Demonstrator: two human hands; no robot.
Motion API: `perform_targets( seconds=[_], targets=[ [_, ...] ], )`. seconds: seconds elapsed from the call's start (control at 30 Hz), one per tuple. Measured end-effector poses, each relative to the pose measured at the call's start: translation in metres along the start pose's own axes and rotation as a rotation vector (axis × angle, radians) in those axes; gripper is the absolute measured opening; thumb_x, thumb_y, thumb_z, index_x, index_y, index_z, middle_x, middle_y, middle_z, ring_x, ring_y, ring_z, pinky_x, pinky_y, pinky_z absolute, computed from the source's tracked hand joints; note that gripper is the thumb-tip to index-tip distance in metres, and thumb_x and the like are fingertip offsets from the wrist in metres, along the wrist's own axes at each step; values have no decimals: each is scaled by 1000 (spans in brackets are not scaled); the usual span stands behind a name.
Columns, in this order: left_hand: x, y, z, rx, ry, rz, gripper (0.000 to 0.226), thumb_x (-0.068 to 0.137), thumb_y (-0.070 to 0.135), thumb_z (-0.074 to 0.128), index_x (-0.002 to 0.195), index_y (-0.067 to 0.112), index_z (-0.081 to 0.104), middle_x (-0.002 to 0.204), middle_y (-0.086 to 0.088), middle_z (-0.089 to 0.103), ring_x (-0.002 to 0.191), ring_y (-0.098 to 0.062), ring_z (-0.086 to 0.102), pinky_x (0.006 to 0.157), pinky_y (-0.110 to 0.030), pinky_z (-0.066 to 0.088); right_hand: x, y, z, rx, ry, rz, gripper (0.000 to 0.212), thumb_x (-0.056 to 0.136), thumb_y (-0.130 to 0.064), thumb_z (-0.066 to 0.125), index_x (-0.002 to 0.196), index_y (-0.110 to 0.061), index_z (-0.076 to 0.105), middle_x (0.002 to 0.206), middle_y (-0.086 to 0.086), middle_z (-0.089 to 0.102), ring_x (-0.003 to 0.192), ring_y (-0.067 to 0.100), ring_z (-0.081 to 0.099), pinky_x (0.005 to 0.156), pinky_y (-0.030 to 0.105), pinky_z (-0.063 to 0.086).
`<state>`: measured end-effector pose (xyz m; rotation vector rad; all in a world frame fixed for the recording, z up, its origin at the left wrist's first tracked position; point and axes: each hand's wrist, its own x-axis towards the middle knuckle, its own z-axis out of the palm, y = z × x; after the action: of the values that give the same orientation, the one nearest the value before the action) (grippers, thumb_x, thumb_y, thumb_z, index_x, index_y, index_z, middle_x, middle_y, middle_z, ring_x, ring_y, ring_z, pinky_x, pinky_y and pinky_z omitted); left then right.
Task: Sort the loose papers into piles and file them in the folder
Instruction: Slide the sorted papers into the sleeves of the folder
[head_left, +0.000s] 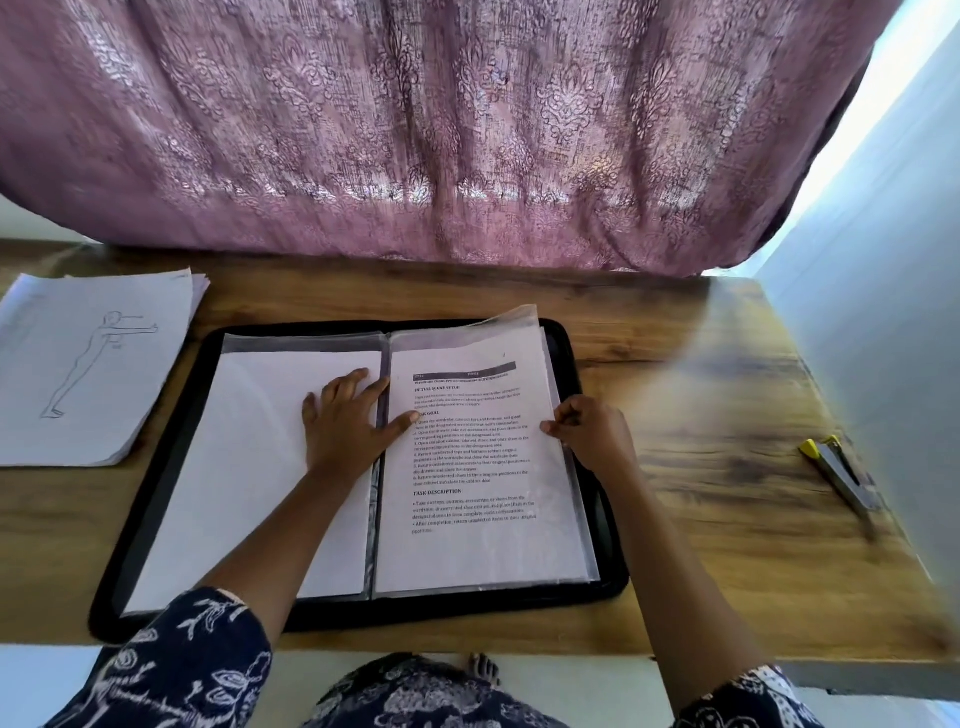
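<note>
A black zip folder (171, 457) lies open on the wooden table, with clear plastic sleeves on both sides. The left sleeve holds a blank white sheet (244, 467). My left hand (348, 421) lies flat on it, fingers spread, thumb across the spine onto the right page. The right sleeve holds a printed text page (467, 467). My right hand (592, 431) pinches the right edge of that page or its sleeve at mid height; the sleeve's top corner lifts up. A pile of loose papers (88, 374) with a figure sketch on top lies left of the folder.
A yellow-ended stapler (839, 475) lies near the table's right edge. A purple patterned curtain (441, 130) hangs over the table's far side. The table's front edge (571, 652) runs just below the folder; my lap and a foot show beneath it.
</note>
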<state>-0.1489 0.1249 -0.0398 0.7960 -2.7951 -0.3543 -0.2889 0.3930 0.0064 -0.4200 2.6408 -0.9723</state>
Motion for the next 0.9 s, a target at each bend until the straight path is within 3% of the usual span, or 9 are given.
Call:
perform_targets(
  seconds=[0.13,0.27,0.33,0.4,0.5,0.63,0.7,0.8,0.9],
  targets=[
    [-1,0,1,15,-2,8,85,75,81,34,135,25,55,147,-4,45,137,-27,36,112,-58,20,-2,6,4,-87,62,-87,17,86,-26,70,91,-11,68,87,6,70,81,24,64,59,25,37],
    [0,0,2,3,22,37,81,78,79,32,131,25,59,144,-4,48,134,-27,40,111,-58,20,-14,7,13,-245,197,-546,22,80,-11,74,101,-7,69,102,6,67,86,25,65,68,21,41],
    [-4,1,-1,-76,121,205,67,86,71,36,123,23,65,136,-5,56,127,-27,48,110,-54,24,-21,3,15,-130,95,-592,29,83,-16,73,110,-11,66,111,3,64,95,21,64,74,28,52],
    [-15,13,-14,-370,121,315,62,91,68,38,117,21,68,121,1,66,114,-20,58,103,-43,40,-28,-6,11,75,-150,-500,36,88,-34,67,122,-21,61,125,-6,59,112,11,58,92,34,51],
    [-26,54,-48,-1042,-194,-18,67,75,79,51,109,24,67,100,5,73,91,-12,69,81,-26,55,-39,-32,3,476,-632,-338,39,91,-41,52,128,-31,57,140,-13,50,130,6,45,108,30,40],
    [-13,51,-88,-996,-129,-333,24,90,28,67,108,15,60,110,-2,67,89,-17,65,72,-27,55,-41,-61,15,660,-732,-389,35,99,-23,47,133,-15,55,137,-4,55,129,14,49,107,35,41],
    [-1,9,-112,-948,-133,-435,21,89,24,67,106,13,60,106,-1,65,92,-22,64,78,-33,54,-34,-73,30,531,-651,-426,33,99,-19,50,131,-19,56,136,-6,55,127,10,50,109,30,39],
    [13,-71,-146,-861,-85,-570,20,84,24,72,99,11,65,94,-6,67,82,-23,65,69,-31,50,-13,-90,67,101,-562,-567,41,96,-22,56,137,-20,50,146,-2,44,134,15,41,111,24,28],
    [13,-128,-146,-380,-72,-649,16,86,15,67,100,7,68,93,-9,66,82,-27,60,69,-27,44,0,-105,115,-365,-549,-751,56,93,-38,56,144,-20,41,156,4,27,143,22,25,116,38,20]
  ],
)
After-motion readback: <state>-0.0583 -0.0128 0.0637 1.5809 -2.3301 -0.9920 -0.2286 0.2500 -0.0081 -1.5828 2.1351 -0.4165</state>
